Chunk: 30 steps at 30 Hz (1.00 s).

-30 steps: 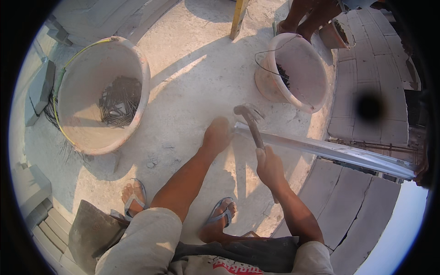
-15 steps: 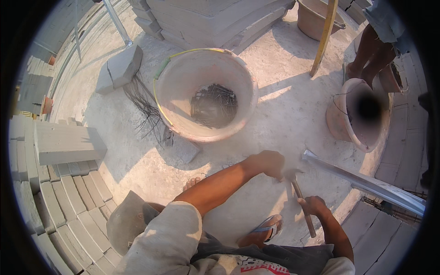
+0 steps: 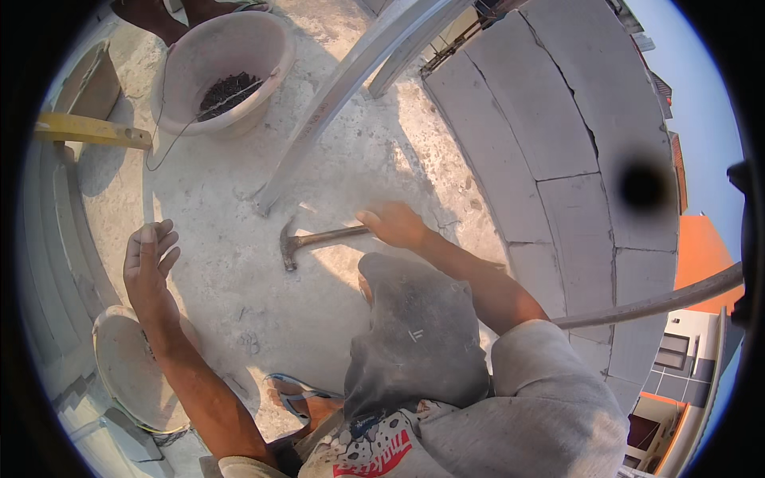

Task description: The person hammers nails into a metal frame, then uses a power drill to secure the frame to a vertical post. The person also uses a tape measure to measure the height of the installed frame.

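your right hand [image 3: 395, 225], just right of frame centre, is wrapped around the rear of the hammer [image 3: 331, 237] handle. the key relation: the hammer lies left of that hand, long axis close to level across the frame, dropping slightly toward the head at centre-left, with the head itself set crosswise, roughly up-down. the silver metal channel [image 3: 319, 119] comes in from the top edge and slants down-left; its near end sits just above and left of the hammer head, apart from it as far as this view shows. so the channel end is up-left of your right hand, with the hammer head between them and a bit lower. the channel axis crosses the handle axis at a steep angle. can't tell from here if the head touches the concrete floor [image 3: 358, 167]. your left hand [image 3: 150, 259] is out at the left of the frame, raised, fingers loosely curled, thumb near the fingers; can't tell if something small is pinched there. it's well apart from the hammer, and the right is the one on it. around you: bucket [image 3: 259, 52] with dark bits inside, upper left; second bucket [image 3: 123, 350], lower left by your left forearm; pale block wall [image 3: 570, 207] on the right.
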Each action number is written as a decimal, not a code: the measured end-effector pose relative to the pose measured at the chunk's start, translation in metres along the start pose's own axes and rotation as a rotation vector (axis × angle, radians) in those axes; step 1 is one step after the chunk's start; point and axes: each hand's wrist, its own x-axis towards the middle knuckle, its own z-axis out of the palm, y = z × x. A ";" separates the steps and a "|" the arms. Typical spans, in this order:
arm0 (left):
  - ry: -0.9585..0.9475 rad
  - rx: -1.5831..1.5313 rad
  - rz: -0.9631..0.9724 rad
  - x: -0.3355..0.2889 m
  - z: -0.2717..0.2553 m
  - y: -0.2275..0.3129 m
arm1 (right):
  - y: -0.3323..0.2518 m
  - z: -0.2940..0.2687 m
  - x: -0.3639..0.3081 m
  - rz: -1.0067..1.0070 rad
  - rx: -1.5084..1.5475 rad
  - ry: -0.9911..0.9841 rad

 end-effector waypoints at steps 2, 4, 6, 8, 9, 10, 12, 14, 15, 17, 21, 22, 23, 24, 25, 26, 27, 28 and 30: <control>-0.100 0.041 -0.068 0.002 0.025 -0.009 | 0.028 0.011 -0.054 0.064 0.332 0.131; -0.252 0.089 -0.194 -0.003 0.052 -0.027 | 0.053 0.031 -0.109 0.362 0.351 0.194; -0.350 0.188 -0.313 -0.014 0.075 -0.049 | 0.074 0.062 -0.159 0.582 0.505 0.237; -0.446 0.308 -0.311 -0.028 0.093 -0.068 | 0.092 0.093 -0.207 0.675 0.459 0.318; -0.489 0.366 -0.311 -0.034 0.102 -0.076 | 0.100 0.105 -0.227 0.772 0.484 0.317; -0.499 0.467 -0.323 -0.038 0.106 -0.080 | 0.111 0.113 -0.239 0.547 0.053 0.318; -0.569 0.476 -0.307 -0.043 0.108 -0.082 | 0.118 0.117 -0.258 0.924 0.703 0.357; -0.575 0.533 -0.227 -0.039 0.107 -0.073 | 0.119 0.107 -0.256 0.517 0.619 0.500; -0.557 0.538 -0.182 -0.037 0.104 -0.064 | 0.121 0.104 -0.234 0.665 0.481 0.458; -0.503 0.497 -0.253 -0.028 0.104 -0.044 | 0.134 0.083 -0.199 0.618 0.416 0.521; -0.360 0.368 -0.138 -0.013 0.102 -0.020 | 0.220 0.025 -0.171 0.653 0.139 0.713; -0.369 0.386 -0.129 -0.013 0.100 -0.022 | 0.251 0.011 -0.178 0.657 -0.030 0.633; -0.364 0.408 -0.113 -0.012 0.099 -0.025 | 0.283 -0.001 -0.184 0.564 -0.515 0.326; -0.343 0.433 -0.094 -0.011 0.096 -0.032 | 0.313 -0.014 -0.190 0.415 -1.058 0.093; -0.345 0.468 -0.044 -0.015 0.092 -0.040 | 0.336 -0.012 -0.189 0.694 -0.537 0.115; -0.345 0.511 0.021 -0.020 0.088 -0.049 | 0.354 -0.014 -0.189 1.018 0.040 0.333; -0.359 0.561 -0.073 -0.023 0.086 -0.057 | 0.365 -0.017 -0.187 1.115 0.089 0.391; -0.382 0.617 -0.154 -0.025 0.088 -0.064 | 0.369 -0.019 -0.182 1.086 -0.016 0.356; -0.462 0.649 -0.243 -0.031 0.096 -0.075 | 0.358 -0.020 -0.166 1.064 -0.100 0.281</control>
